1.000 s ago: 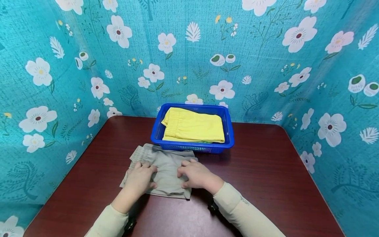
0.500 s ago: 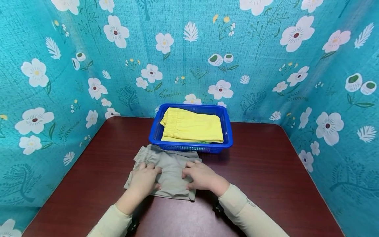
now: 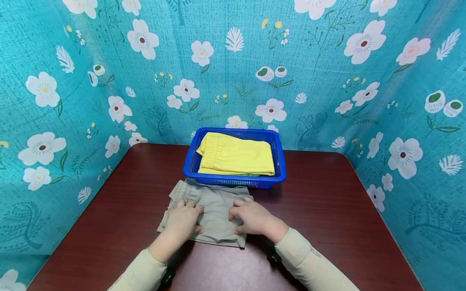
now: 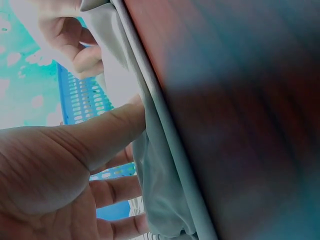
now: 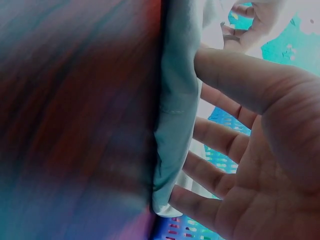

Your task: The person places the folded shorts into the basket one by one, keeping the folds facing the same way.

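Observation:
Folded grey shorts (image 3: 218,212) with a gathered elastic waistband lie flat on the table, just in front of the blue basket. My left hand (image 3: 183,221) rests on their left part near the waistband, fingers spread and thumb toward the middle. On the right part lies my right hand (image 3: 253,216), its fingertips pressing the cloth. In the left wrist view the thumb and fingertips (image 4: 131,112) meet the top of the layered cloth (image 4: 160,170). The right wrist view shows fairly straight fingers (image 5: 220,137) against the shorts' surface, the palm raised off it.
A blue perforated basket (image 3: 186,163) stands at the back centre of the dark red-brown table (image 3: 320,202). Folded yellow shorts (image 3: 240,155) lie in it. Floral teal curtains (image 3: 233,81) enclose the table at the back and both sides.
Both hands have slid the grey shorts a little to the right along the table, keeping contact with the cloth. The basket and yellow shorts have stayed in place.

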The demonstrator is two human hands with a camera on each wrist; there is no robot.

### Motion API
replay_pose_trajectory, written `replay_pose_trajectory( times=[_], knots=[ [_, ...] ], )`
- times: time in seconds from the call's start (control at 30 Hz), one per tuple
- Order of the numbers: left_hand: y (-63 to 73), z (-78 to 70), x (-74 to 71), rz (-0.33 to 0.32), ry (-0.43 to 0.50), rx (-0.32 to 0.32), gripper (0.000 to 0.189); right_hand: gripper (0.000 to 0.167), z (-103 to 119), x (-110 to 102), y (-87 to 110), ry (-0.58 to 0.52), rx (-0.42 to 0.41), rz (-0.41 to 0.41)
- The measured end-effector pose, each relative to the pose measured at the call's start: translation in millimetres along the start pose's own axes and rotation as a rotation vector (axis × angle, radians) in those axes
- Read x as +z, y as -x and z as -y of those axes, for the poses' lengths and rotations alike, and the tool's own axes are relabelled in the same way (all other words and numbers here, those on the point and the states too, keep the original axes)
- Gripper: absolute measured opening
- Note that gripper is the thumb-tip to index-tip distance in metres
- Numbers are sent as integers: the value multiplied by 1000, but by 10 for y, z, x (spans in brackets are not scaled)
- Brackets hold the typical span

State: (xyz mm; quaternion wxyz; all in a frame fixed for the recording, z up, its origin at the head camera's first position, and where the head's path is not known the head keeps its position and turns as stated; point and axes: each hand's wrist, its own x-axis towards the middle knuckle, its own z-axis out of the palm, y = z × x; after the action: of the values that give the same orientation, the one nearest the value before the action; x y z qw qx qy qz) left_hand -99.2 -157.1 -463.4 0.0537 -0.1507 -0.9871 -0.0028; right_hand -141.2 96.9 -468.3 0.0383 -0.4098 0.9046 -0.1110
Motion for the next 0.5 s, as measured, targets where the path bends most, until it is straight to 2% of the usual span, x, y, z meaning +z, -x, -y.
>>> replay_pose_trajectory(
  times=[0.5],
  knots=[
    [-69,-195,17,42,-25,10,55,30,-114,-57,159,-20,25,3]
  ],
)
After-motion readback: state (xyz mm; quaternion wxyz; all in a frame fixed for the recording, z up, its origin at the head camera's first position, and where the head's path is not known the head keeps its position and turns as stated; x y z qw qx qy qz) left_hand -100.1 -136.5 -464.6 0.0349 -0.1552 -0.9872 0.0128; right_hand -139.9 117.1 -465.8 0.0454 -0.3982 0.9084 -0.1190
